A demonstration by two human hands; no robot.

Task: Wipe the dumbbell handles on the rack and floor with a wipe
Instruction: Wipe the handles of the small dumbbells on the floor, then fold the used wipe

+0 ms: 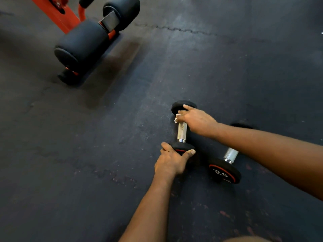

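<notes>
At centre-right of the frame, my left hand (172, 161) is curled round the near black head of a small dumbbell (181, 147) lying on the rubber floor (122, 137). My right hand (195, 120) clamps a white wipe (176, 118) round the far end of its knurled steel handle (182, 131). A second dumbbell (225, 165), marked 2.5, lies just beside it at lower right, partly under my right forearm. An orange bench (57, 16) with black foam rollers (82, 44) sits upper left.

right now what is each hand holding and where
The left hand grips the dumbbell by its near head. The right hand holds a wipe against the far end of its handle.
</notes>
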